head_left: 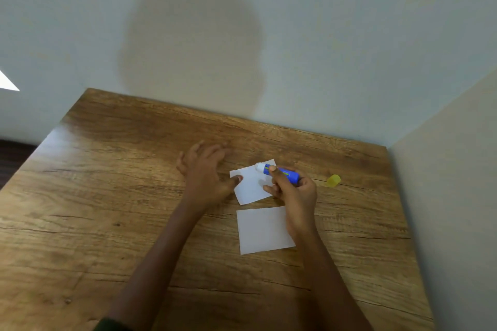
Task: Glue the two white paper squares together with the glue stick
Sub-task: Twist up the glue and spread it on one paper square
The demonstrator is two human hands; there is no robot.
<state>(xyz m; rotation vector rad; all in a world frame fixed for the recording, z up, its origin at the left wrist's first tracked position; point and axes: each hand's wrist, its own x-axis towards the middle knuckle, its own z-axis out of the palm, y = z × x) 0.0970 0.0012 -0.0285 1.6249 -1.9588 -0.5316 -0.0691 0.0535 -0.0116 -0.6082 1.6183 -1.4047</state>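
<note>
White paper, the near square, lies bare on the wooden table just short of the far square, the two apart. On the far square the left hand, fingers spread, pins the left edge with its thumb, while the right hand is closed round the blue glue stick, white tip angled down at the sheet's far corner. Judgement: glue should reach every edge, strokes running away from the pinning thumb to avoid wrinkling; the yellow cap lies beyond, right.
</note>
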